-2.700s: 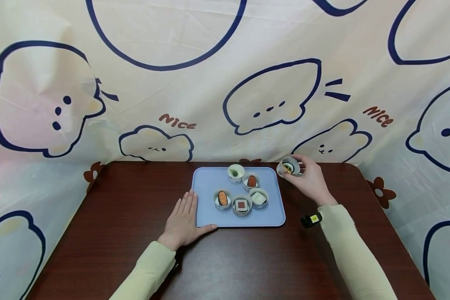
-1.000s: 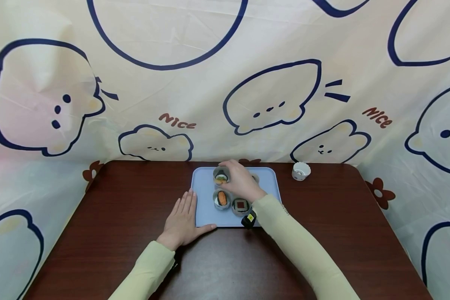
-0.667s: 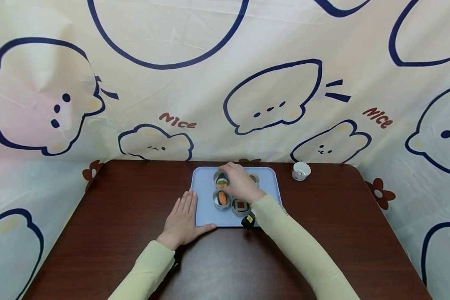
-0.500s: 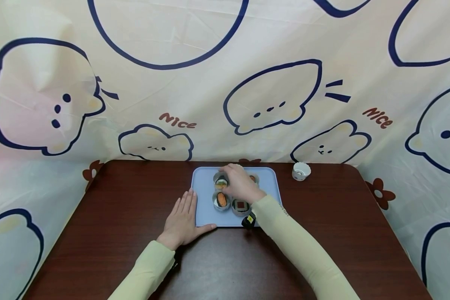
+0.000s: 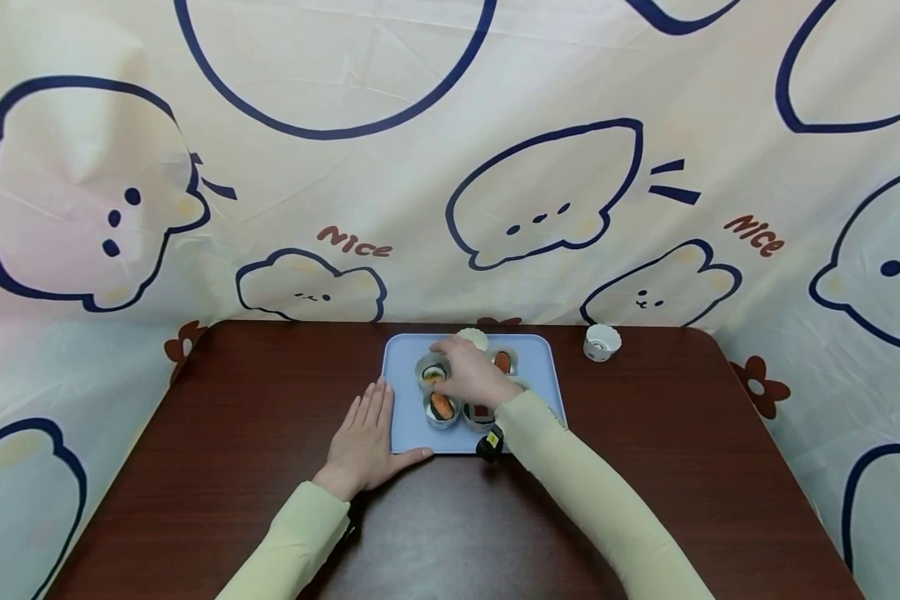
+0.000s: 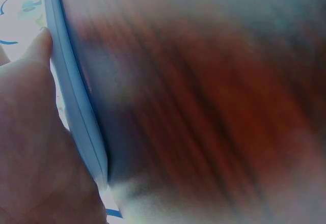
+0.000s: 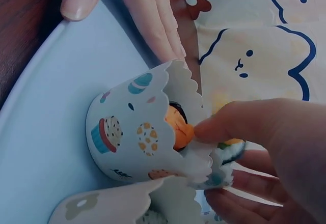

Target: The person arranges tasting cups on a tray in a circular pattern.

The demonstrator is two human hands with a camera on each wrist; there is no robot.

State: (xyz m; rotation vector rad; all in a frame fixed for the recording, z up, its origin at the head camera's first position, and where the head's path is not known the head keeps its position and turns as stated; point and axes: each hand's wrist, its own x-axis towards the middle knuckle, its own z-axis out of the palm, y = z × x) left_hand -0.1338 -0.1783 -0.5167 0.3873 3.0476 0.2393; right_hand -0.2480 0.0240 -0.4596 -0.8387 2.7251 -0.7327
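My left hand (image 5: pixel 363 437) lies flat at the left end of the light blue tray (image 5: pixel 412 442), fingers straight along its side and thumb at the front edge. With my right hand (image 5: pixel 474 371) I hold a paper muffin cup (image 5: pixel 425 367) with a sushi roll in it, on the tray's left part; the fingers hide part of it. Just in front stands a muffin cup (image 7: pixel 127 127) with orange-topped sushi (image 7: pixel 178 127), overlapped by my right thumb in the right wrist view. The left wrist view shows my left hand (image 6: pixel 41 132) against the tray rim.
Around my right hand on the tray stand a cup (image 5: pixel 480 422) with square-topped sushi, a cup with red-topped sushi (image 5: pixel 502 362) and a white-filled cup (image 5: pixel 472 337). Another muffin cup (image 5: pixel 602 345) stands at the table's back right, near the printed cloth (image 5: pixel 420 192).
My right hand has carried the sushi-roll cup from the table's back right onto the tray, then slightly left and nearer. The orange-topped sushi's cup has shifted slightly nearer. My left hand stays put.
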